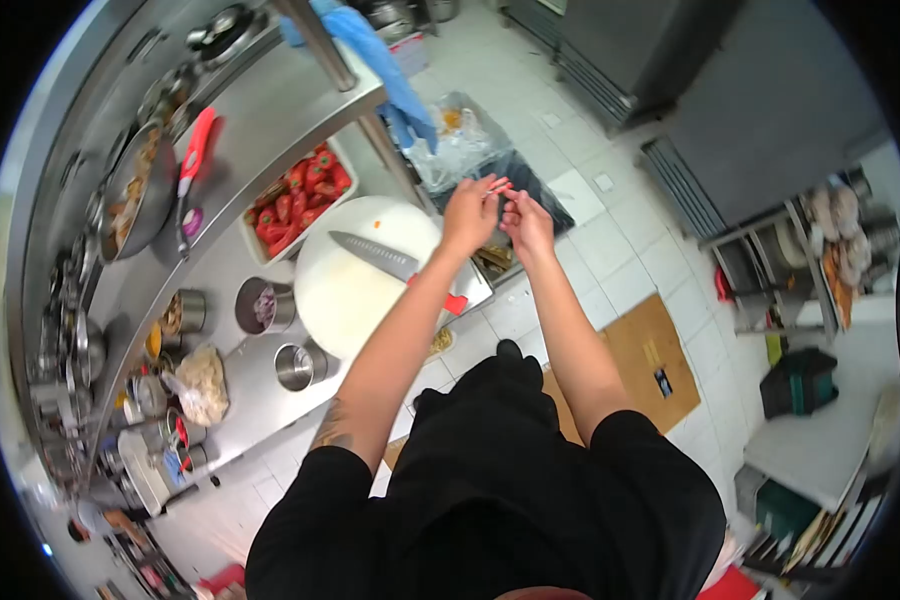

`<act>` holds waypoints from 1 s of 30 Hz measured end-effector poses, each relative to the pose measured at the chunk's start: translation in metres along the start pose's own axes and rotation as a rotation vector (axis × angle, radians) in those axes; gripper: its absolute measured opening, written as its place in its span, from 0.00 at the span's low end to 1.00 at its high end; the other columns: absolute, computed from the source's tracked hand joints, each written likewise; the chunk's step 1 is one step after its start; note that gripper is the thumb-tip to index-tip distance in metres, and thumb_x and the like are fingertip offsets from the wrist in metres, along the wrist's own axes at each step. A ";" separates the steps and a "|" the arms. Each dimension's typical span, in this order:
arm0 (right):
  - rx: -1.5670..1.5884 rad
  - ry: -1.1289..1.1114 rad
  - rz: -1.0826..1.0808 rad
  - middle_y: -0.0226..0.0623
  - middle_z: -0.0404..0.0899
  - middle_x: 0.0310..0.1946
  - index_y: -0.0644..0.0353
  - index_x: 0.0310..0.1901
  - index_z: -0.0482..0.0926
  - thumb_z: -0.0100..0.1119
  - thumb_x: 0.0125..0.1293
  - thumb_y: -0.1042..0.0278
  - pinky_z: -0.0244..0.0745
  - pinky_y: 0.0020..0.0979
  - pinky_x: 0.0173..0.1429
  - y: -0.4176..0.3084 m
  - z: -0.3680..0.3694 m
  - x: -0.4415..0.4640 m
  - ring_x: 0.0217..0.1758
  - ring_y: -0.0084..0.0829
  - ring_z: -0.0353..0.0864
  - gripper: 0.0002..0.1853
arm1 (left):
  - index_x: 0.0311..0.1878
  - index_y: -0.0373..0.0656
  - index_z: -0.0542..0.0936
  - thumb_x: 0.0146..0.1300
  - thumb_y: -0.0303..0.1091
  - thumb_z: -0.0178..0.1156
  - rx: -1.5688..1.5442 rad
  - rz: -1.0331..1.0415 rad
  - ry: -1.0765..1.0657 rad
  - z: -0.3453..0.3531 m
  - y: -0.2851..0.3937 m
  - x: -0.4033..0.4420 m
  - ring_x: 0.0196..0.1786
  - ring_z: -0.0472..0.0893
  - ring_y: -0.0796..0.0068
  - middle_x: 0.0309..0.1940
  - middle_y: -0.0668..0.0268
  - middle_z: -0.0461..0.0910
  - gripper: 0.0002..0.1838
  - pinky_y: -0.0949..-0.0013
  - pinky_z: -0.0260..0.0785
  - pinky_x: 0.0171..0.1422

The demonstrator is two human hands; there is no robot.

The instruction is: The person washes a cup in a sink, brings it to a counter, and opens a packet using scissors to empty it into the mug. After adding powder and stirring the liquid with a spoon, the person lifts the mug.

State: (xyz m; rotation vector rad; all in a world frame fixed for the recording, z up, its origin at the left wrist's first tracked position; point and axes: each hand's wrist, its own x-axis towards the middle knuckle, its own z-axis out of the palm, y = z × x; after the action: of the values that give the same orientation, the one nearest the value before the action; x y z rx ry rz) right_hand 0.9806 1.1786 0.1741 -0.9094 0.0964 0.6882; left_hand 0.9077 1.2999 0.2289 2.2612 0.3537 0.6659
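My left hand (470,216) and my right hand (528,226) meet in front of me, over the near part of a lined waste bin (550,200). Their fingers are pinched together, with a small reddish bit at the tips that I cannot make out. To the left, a knife (375,254) with a red handle lies on a round white cutting board (340,300), partly behind my left forearm. Beyond the board, red peppers (295,205) fill a white tray (344,172).
Metal pots (301,365), one holding chopped purple onion (264,308), stand on the steel counter with a bag of pale food (202,388). A shelf above carries a large bowl (135,195) and a red-handled tool (196,150). Cardboard (630,360) lies on the tiled floor.
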 end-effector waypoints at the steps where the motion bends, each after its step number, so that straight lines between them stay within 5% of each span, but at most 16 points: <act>1: 0.049 -0.012 -0.005 0.27 0.75 0.32 0.65 0.55 0.79 0.51 0.79 0.57 0.74 0.28 0.33 -0.001 0.012 -0.008 0.29 0.20 0.74 0.18 | 0.59 0.38 0.82 0.65 0.30 0.59 -0.029 -0.047 0.065 -0.003 0.006 -0.003 0.41 0.82 0.54 0.39 0.50 0.80 0.19 0.58 0.74 0.47; 7: 0.037 -0.179 -0.027 0.20 0.65 0.28 0.69 0.67 0.72 0.57 0.75 0.69 0.66 0.22 0.32 0.000 0.045 -0.058 0.28 0.16 0.62 0.23 | 0.54 0.44 0.84 0.66 0.29 0.53 -0.060 -0.135 0.258 -0.029 0.020 -0.031 0.45 0.81 0.54 0.40 0.56 0.82 0.16 0.58 0.75 0.50; 8: 0.048 -0.391 -0.005 0.25 0.77 0.37 0.70 0.68 0.70 0.55 0.76 0.69 0.74 0.24 0.42 0.003 0.033 -0.050 0.36 0.18 0.74 0.23 | 0.54 0.46 0.84 0.65 0.29 0.54 -0.035 -0.192 0.233 -0.040 0.039 -0.036 0.45 0.81 0.54 0.40 0.56 0.82 0.16 0.57 0.75 0.50; 9: -0.032 -0.256 -0.027 0.36 0.81 0.54 0.71 0.68 0.70 0.53 0.77 0.68 0.77 0.29 0.58 -0.006 0.065 -0.067 0.54 0.26 0.81 0.22 | 0.53 0.47 0.84 0.64 0.29 0.54 -0.019 -0.252 0.211 -0.046 0.056 -0.041 0.46 0.81 0.53 0.40 0.57 0.81 0.16 0.57 0.75 0.50; 10: -0.109 -0.313 -0.029 0.45 0.74 0.66 0.71 0.67 0.71 0.53 0.78 0.67 0.71 0.33 0.70 -0.005 0.060 -0.059 0.67 0.33 0.75 0.22 | 0.55 0.48 0.84 0.64 0.29 0.55 0.024 -0.265 0.233 -0.049 0.067 -0.045 0.45 0.80 0.54 0.39 0.57 0.81 0.17 0.56 0.74 0.49; 16: -0.054 -0.488 0.296 0.34 0.82 0.51 0.64 0.61 0.76 0.54 0.77 0.65 0.76 0.26 0.59 -0.013 0.061 -0.030 0.54 0.24 0.81 0.17 | 0.64 0.46 0.77 0.63 0.29 0.57 0.141 -0.219 0.186 -0.060 0.062 -0.057 0.46 0.81 0.54 0.41 0.60 0.80 0.24 0.55 0.74 0.48; 19: -0.102 -0.527 0.325 0.28 0.81 0.39 0.57 0.50 0.80 0.56 0.77 0.61 0.78 0.24 0.46 -0.013 0.063 -0.013 0.41 0.18 0.80 0.10 | 0.69 0.47 0.73 0.66 0.31 0.56 0.057 -0.267 0.210 -0.067 0.055 -0.067 0.47 0.81 0.54 0.44 0.59 0.81 0.26 0.55 0.74 0.50; 21: -0.102 -0.478 0.305 0.24 0.76 0.29 0.59 0.51 0.79 0.63 0.72 0.63 0.74 0.18 0.33 -0.011 0.043 0.041 0.26 0.16 0.72 0.12 | 0.72 0.48 0.70 0.68 0.33 0.56 0.073 -0.328 0.219 -0.081 0.065 -0.092 0.49 0.81 0.54 0.46 0.58 0.81 0.28 0.55 0.74 0.52; 23: -0.390 -0.245 0.079 0.26 0.76 0.26 0.60 0.50 0.79 0.68 0.68 0.62 0.74 0.22 0.26 -0.017 0.050 0.084 0.20 0.18 0.69 0.15 | 0.73 0.51 0.68 0.69 0.35 0.57 -0.031 -0.285 0.301 -0.100 0.077 -0.136 0.48 0.81 0.55 0.47 0.59 0.81 0.29 0.57 0.74 0.53; 26: -0.523 -0.138 0.046 0.34 0.80 0.30 0.63 0.50 0.79 0.70 0.65 0.67 0.77 0.26 0.28 0.000 0.030 0.222 0.24 0.24 0.79 0.16 | 0.73 0.50 0.69 0.68 0.32 0.60 -0.024 -0.367 0.360 -0.125 0.077 -0.245 0.49 0.81 0.58 0.49 0.61 0.81 0.29 0.60 0.74 0.57; 29: -0.839 -0.054 -0.021 0.49 0.84 0.38 0.68 0.50 0.79 0.67 0.62 0.74 0.83 0.35 0.31 0.008 0.051 0.248 0.36 0.44 0.88 0.16 | 0.67 0.44 0.76 0.70 0.23 0.57 -0.272 -0.716 0.591 -0.133 0.065 -0.399 0.60 0.81 0.68 0.57 0.60 0.81 0.22 0.65 0.77 0.62; 30: -0.888 0.010 -0.085 0.54 0.84 0.42 0.69 0.50 0.79 0.65 0.61 0.75 0.85 0.39 0.32 0.009 0.049 0.260 0.38 0.52 0.89 0.15 | 0.66 0.44 0.76 0.70 0.26 0.57 -0.124 -0.911 0.650 -0.112 0.046 -0.476 0.58 0.83 0.65 0.58 0.56 0.80 0.22 0.63 0.78 0.58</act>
State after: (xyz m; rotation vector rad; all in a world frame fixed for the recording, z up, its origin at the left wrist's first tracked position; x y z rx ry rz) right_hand 1.1694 1.3513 0.1060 -1.7547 -0.2620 0.6444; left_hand 0.4539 1.1265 0.1590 1.4542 1.4836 0.8448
